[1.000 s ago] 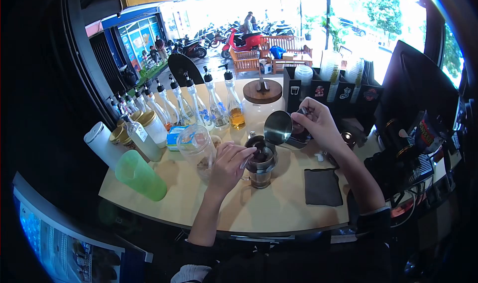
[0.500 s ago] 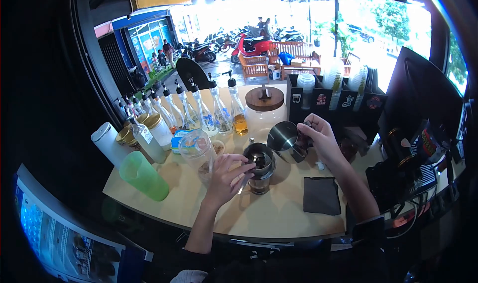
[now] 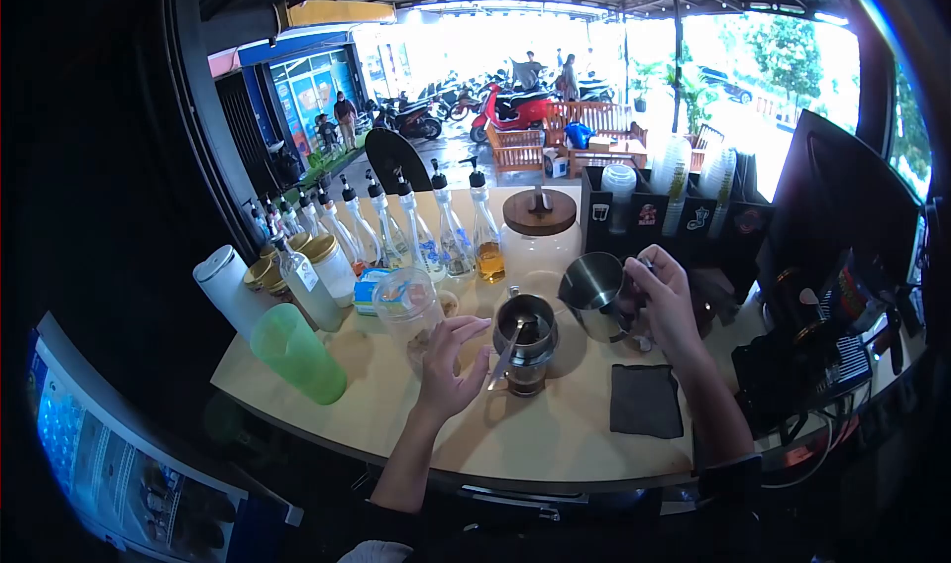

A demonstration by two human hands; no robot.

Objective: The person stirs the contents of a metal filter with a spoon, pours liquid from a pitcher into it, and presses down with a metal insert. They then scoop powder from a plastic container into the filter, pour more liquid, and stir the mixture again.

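Observation:
My right hand (image 3: 668, 301) grips the handle of a metal pitcher (image 3: 592, 288), held tilted above the counter with its mouth towards the left. Left of it stands a metal coffee dripper (image 3: 525, 331) on a small glass (image 3: 526, 378) with dark liquid in it. A spoon (image 3: 507, 355) leans out over the dripper's rim, its handle slanting down to the left. Beside the dripper my left hand (image 3: 451, 373) is open, fingers stretched to the right and holding nothing. Behind that hand is a clear plastic cup (image 3: 408, 310).
A green tumbler (image 3: 299, 355) leans at the left of the counter (image 3: 555, 449). Several pump bottles (image 3: 454, 241) and a wood-lidded jar (image 3: 541, 238) line the back. A dark folded cloth (image 3: 646, 401) lies at right, near a black cup holder (image 3: 619, 238) and dark equipment (image 3: 807, 335).
My left hand has drawn back left from the dripper and spoon, its fingers opening. The pitcher stays in my right hand at nearly the same place. The whole view has shifted slightly.

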